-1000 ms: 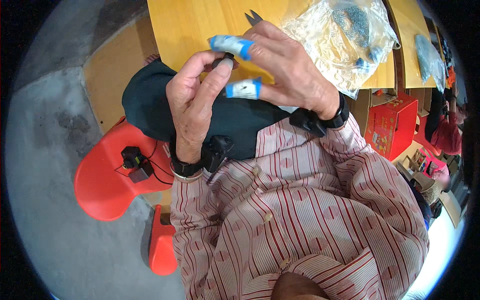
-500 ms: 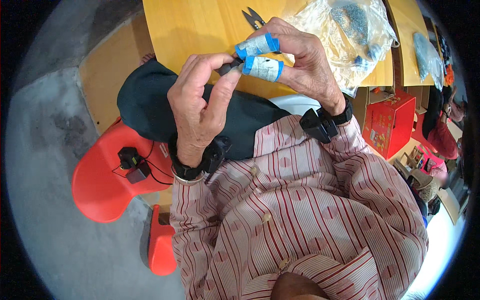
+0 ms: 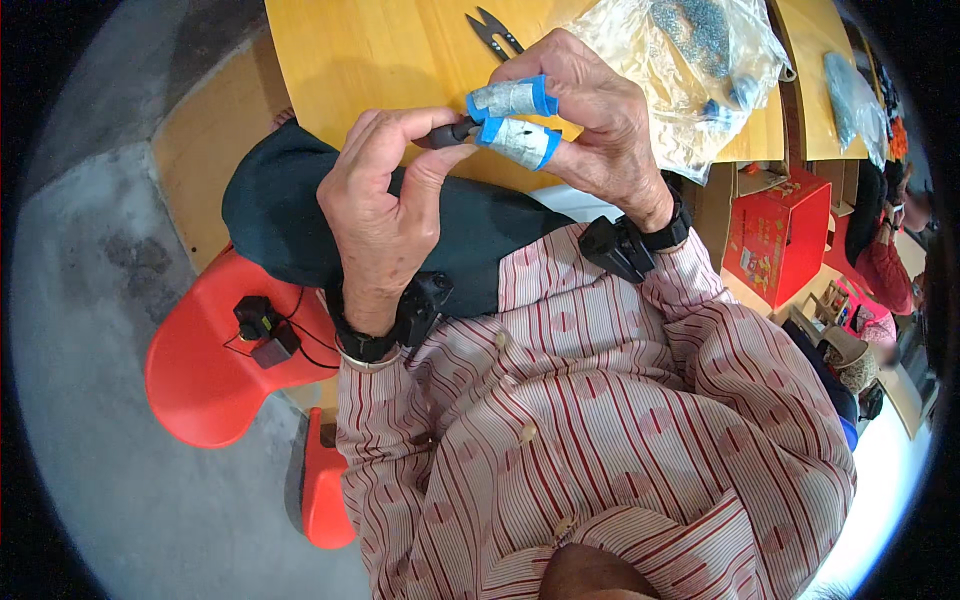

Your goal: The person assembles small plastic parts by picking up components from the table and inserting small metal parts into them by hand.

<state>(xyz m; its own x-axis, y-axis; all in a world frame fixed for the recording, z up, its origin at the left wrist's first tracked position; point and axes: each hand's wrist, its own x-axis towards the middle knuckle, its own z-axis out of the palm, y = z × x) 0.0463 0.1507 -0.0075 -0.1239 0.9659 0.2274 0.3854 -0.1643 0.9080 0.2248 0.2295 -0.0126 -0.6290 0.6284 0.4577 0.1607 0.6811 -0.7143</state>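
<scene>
A small dark piece (image 3: pixel 452 133), rounded and black, is held up above the near edge of the table. My left hand (image 3: pixel 380 220) pinches it between thumb and forefinger from the left. From the other side, my right hand (image 3: pixel 605 125) closes its thumb and forefinger at the piece's right end. Both of those right fingertips are wrapped in whitish tape with blue edges, and they cover that end. Thread snips (image 3: pixel 494 34) with black blades lie on the table just beyond my right hand.
On the yellow wooden table (image 3: pixel 370 60) a clear plastic bag (image 3: pixel 680 130) holds a heap of small metallic pieces (image 3: pixel 695 35). A red box (image 3: pixel 780 235) stands below to the right. At left, a red chair (image 3: pixel 200 360) carries small black devices with cables. Another person sits far right.
My left hand has shifted slightly left, its thumb and finger a little further apart, so more of the dark piece shows. The view has moved slightly.
</scene>
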